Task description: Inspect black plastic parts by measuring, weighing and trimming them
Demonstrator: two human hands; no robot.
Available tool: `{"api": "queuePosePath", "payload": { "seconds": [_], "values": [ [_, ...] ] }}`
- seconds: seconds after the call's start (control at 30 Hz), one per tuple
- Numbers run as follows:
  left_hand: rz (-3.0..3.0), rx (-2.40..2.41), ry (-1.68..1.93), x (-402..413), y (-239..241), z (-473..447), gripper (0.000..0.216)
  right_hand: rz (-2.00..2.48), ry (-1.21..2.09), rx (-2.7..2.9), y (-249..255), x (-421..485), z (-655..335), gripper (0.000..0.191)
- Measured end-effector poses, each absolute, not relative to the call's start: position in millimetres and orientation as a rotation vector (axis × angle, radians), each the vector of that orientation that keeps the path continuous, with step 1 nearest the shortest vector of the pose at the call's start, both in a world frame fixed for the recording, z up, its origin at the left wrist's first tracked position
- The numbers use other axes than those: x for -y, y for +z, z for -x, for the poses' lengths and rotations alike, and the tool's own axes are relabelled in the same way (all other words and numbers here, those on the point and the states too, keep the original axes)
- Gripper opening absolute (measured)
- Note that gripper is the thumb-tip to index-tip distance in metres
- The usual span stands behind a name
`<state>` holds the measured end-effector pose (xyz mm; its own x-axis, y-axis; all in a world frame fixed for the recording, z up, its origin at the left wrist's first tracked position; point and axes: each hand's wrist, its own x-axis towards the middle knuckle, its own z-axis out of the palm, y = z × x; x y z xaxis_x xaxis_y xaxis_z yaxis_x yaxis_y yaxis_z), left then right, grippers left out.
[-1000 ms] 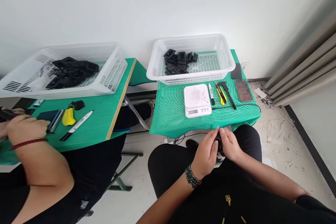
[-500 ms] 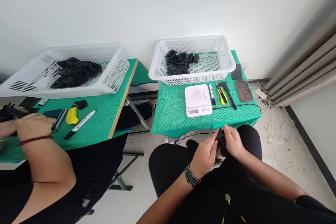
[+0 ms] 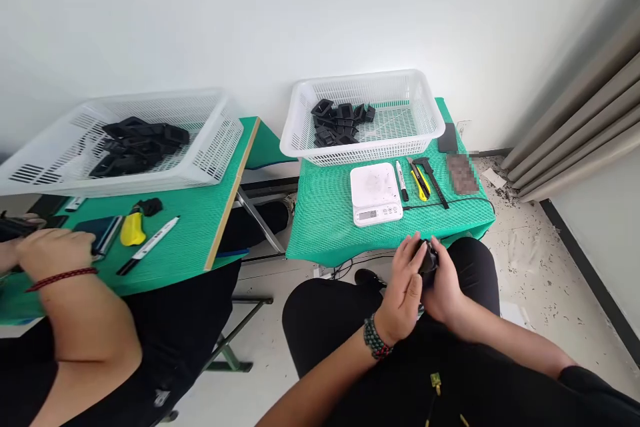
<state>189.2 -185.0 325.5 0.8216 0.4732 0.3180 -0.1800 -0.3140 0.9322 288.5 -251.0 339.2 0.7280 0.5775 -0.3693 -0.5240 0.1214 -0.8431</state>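
Over my lap, both hands close round a small black plastic part (image 3: 428, 257). My left hand (image 3: 406, 288), with a bead bracelet at the wrist, covers its left side, fingers curled. My right hand (image 3: 443, 283) grips it from the right. Most of the part is hidden between my fingers. Just beyond my hands is a small table under a green mesh cloth (image 3: 325, 213). On it stand a white scale (image 3: 375, 193) and a white basket (image 3: 425, 110) holding several black parts (image 3: 340, 121).
Beside the scale lie a marker (image 3: 401, 180), a yellow utility knife (image 3: 419, 181), a black caliper (image 3: 433, 179) and a phone (image 3: 447, 137). At left, another person's hand (image 3: 50, 250) works at a second green table with a white basket (image 3: 210, 147), a marker and yellow knife.
My hands have lifted slightly and shifted right with the black part, turning it between them. The other person's hand at left moved a little.
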Motion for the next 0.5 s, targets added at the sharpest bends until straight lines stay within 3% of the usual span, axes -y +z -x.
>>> {"api": "queuePosePath", "payload": {
  "seconds": [0.2, 0.37, 0.5],
  "values": [
    [-2.115, 0.052, 0.713, 197, 328, -195, 0.078, 1.349, 0.537, 0.096, 346, 255, -287, 0.054],
    [-2.044, -0.059, 0.704, 185, 364, -201, 0.07, 1.36, 0.628, 0.4, 350, 268, -268, 0.052],
    [-2.057, -0.044, 0.688, 187, 380, -203, 0.076, 1.398, 0.612, 0.382, 349, 269, -269, 0.053]
  ]
}}
